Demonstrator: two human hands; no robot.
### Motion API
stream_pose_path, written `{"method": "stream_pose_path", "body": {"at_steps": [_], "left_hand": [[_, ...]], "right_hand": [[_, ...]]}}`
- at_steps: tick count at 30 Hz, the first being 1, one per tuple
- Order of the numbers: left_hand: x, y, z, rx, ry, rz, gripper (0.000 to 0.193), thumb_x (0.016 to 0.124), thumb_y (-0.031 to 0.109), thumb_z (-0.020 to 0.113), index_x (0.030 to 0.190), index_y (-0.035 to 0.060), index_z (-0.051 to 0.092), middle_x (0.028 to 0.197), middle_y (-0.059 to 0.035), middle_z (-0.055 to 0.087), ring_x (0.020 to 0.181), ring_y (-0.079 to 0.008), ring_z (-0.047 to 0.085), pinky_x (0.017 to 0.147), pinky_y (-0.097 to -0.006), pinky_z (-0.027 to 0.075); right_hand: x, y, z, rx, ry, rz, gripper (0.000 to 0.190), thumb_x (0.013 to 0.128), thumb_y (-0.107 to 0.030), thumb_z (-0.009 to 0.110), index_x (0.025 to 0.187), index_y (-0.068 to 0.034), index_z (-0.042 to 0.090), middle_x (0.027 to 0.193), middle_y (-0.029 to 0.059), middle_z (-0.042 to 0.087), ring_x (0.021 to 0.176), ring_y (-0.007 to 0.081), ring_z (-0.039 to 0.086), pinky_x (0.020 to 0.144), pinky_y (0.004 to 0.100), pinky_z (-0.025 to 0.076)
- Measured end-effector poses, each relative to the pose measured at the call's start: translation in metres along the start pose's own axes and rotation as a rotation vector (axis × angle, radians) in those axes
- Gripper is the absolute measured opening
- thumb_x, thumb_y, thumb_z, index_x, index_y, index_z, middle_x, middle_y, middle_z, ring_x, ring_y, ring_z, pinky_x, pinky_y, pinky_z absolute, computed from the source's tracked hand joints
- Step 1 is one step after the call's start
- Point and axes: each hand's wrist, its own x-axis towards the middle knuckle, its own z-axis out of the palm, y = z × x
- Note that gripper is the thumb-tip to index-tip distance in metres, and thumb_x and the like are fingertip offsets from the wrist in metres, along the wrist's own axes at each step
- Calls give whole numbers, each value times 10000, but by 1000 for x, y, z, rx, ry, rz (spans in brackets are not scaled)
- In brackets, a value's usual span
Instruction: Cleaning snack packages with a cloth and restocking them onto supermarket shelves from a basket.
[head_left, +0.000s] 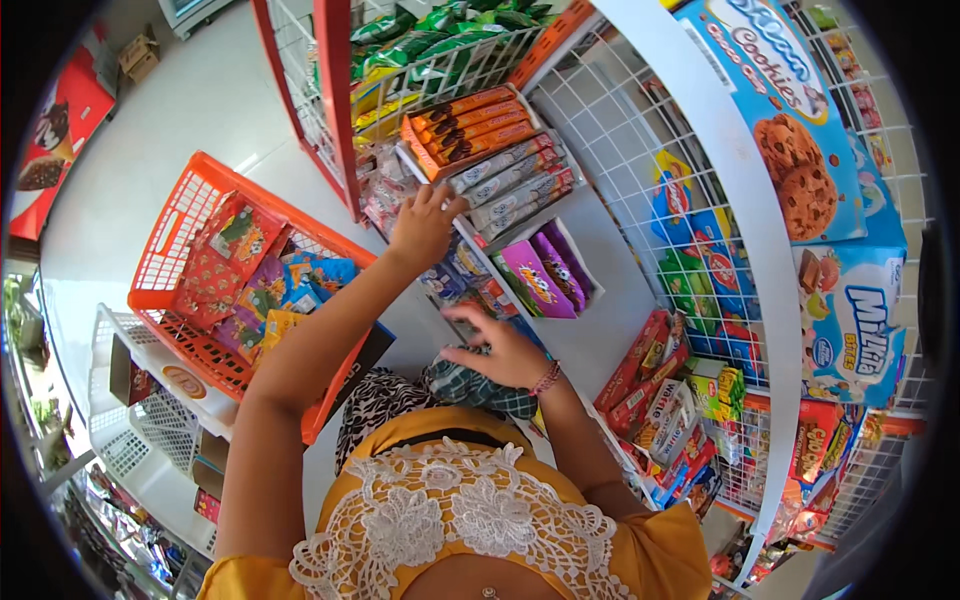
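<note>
My left hand (424, 225) touches the end of the row of silver-wrapped snack packs (510, 184), beside an orange box of wafer bars (472, 127). Below it, my right hand (499, 349) is held palm inward with its fingers apart, above a dark green checked cloth (480, 386) on my lap. A purple snack box (544, 270) stands on the shelf to the right of my hands. Small blue packs (454, 270) lie in the lower row between the hands. Whether the left fingers grip a pack cannot be told.
An orange plastic basket (180, 217) with colourful snack packets stands at the left, near white baskets (142, 427). A white wire rack (600, 97) and a curved white shelf edge (750, 180) rise at the right. Red boxes and waffle packs (667, 420) fill the lower right.
</note>
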Motion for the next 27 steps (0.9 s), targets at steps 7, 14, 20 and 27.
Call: {"method": "stream_pose_path", "body": {"at_steps": [7, 14, 20, 27], "left_hand": [[-13, 7, -7, -149, 49, -51, 608, 692, 60, 672, 1278, 197, 581, 1269, -49, 513, 1162, -264, 498, 907, -439, 481], [-92, -47, -89, -325, 215, -483, 373, 802, -5, 559, 1158, 103, 594, 1170, -127, 579, 1114, -337, 573, 867, -441, 518], [-194, -151, -135, -39, -268, -1147, 294, 852, 101, 603, 1117, -13, 548, 1154, -166, 593, 1085, -360, 614, 824, -435, 558], [-214, -164, -99, -60, -295, -1180, 542, 785, 206, 725, 1218, -16, 486, 1219, -211, 556, 1111, -345, 613, 860, -426, 556]], "right_hand": [[43, 15, 7, 43, 194, -78, 573, 875, -291, 732, 1360, -87, 505, 1131, 89, 657, 869, 150, 658, 776, 287, 507], [83, -31, 12, 223, -54, 62, 340, 945, -210, 635, 1228, -22, 618, 1122, 29, 669, 930, 85, 631, 830, 233, 456], [145, -51, 52, 321, -42, -140, 328, 939, -211, 659, 1216, -37, 626, 976, 38, 695, 818, 38, 599, 722, 202, 437], [151, -46, 55, 150, -91, -175, 321, 934, -228, 670, 1194, -44, 631, 724, -9, 661, 611, -2, 508, 550, 194, 343]]}}
